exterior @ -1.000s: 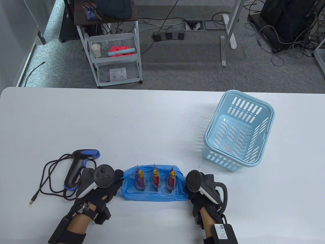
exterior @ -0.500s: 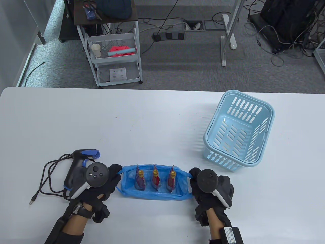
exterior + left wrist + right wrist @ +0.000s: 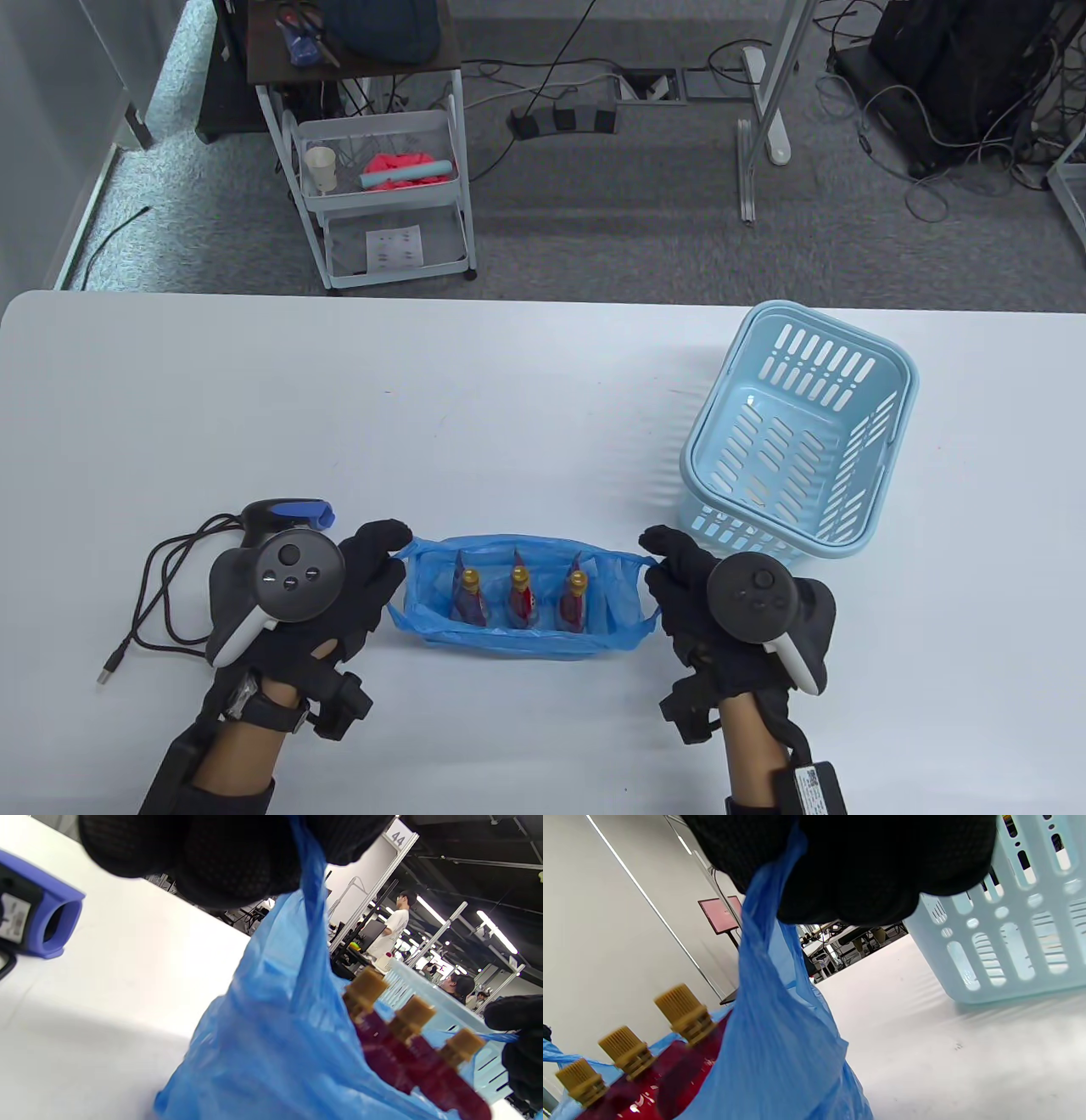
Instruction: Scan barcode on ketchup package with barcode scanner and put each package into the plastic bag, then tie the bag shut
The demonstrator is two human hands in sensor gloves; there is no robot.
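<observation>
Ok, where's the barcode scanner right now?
In the table view the barcode scanner lies near the table's front left, partly hidden beneath the left hand, left of the blue plastic bag.

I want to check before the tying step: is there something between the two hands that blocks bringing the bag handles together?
Only the three ketchup packages, standing upright inside the plastic bag. Their caps rise between the left hand and right hand, which each grip a handle. Nothing else intervenes.
</observation>
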